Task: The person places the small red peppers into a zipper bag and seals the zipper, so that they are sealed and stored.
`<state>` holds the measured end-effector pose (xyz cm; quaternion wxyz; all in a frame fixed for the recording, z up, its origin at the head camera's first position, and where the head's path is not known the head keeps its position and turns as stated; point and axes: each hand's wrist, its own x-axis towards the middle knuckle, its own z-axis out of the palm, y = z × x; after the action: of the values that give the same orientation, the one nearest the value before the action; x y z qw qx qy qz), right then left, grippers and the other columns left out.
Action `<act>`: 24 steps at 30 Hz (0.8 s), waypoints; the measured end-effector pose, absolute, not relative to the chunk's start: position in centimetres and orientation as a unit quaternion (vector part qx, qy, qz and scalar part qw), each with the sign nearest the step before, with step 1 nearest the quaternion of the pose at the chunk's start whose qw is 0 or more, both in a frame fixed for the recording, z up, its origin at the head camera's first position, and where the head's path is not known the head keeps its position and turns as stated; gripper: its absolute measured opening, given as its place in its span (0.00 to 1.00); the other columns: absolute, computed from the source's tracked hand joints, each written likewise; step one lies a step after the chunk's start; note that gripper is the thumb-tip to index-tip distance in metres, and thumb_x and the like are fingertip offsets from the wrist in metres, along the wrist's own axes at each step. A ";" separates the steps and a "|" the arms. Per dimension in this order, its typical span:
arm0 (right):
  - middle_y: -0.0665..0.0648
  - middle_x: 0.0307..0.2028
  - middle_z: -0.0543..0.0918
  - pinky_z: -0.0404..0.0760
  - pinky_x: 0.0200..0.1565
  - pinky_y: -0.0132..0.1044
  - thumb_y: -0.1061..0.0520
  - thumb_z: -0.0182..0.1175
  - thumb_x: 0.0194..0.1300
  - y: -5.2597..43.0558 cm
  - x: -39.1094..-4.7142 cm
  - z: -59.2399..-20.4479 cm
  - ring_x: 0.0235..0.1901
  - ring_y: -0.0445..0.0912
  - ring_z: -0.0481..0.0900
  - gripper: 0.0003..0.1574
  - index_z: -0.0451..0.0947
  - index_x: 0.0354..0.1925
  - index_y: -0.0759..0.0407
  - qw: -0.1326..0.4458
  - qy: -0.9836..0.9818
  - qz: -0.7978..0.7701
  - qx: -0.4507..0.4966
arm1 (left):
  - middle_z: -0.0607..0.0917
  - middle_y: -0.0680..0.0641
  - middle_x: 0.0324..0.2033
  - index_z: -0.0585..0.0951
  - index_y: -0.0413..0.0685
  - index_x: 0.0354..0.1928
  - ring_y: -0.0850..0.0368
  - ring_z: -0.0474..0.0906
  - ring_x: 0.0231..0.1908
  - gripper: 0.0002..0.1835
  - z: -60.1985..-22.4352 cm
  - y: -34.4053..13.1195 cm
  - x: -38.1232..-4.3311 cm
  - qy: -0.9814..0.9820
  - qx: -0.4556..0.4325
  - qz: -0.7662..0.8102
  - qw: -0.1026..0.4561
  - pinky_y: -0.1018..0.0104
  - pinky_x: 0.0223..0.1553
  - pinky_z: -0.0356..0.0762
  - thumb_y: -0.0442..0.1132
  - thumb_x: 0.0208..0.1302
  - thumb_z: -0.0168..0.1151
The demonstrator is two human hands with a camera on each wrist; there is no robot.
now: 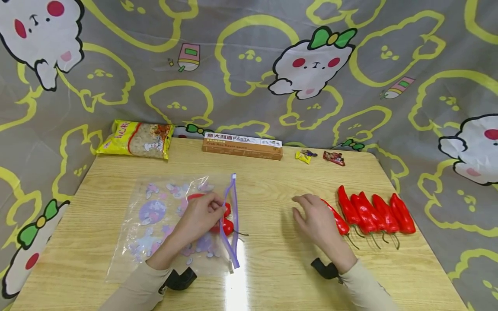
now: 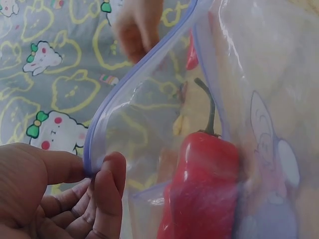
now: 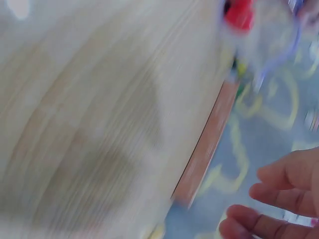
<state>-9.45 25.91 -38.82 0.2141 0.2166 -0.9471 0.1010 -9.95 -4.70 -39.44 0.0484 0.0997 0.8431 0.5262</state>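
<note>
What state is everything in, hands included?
Zip bag: mouth open.
Bagged peppers: lying near its mouth.
Loose peppers: lying side by side.
Left hand: pinching the bag's edge.
Right hand: empty, fingers relaxed.
Pasta box: lying flat, looks closed.
Yellow packet: lying, looks full.
Small packets: sealing unclear.

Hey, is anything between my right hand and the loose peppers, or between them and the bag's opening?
Nothing visible stands between your right hand and the nearest loose pepper, which it partly hides from the head camera. Toward the bag, only that hand intervenes; at its opening, a pepper already inside may crowd the entry.
</note>
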 end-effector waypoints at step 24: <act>0.66 0.21 0.73 0.64 0.19 0.50 0.66 0.66 0.35 33.1 -7.5 -40.9 0.23 0.62 0.69 0.18 0.73 0.30 0.66 0.208 -0.974 -0.027 0.085 | 0.80 0.54 0.23 0.79 0.46 0.34 0.62 0.76 0.20 0.03 -39.5 -4.8 -10.0 0.840 0.088 0.532 0.056 0.68 0.19 0.74 0.36 0.57 0.60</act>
<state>-7.52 33.11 -40.87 0.2084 0.0852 -0.9739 -0.0272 -9.97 -4.84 -39.50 0.0560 0.0884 0.8404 0.5317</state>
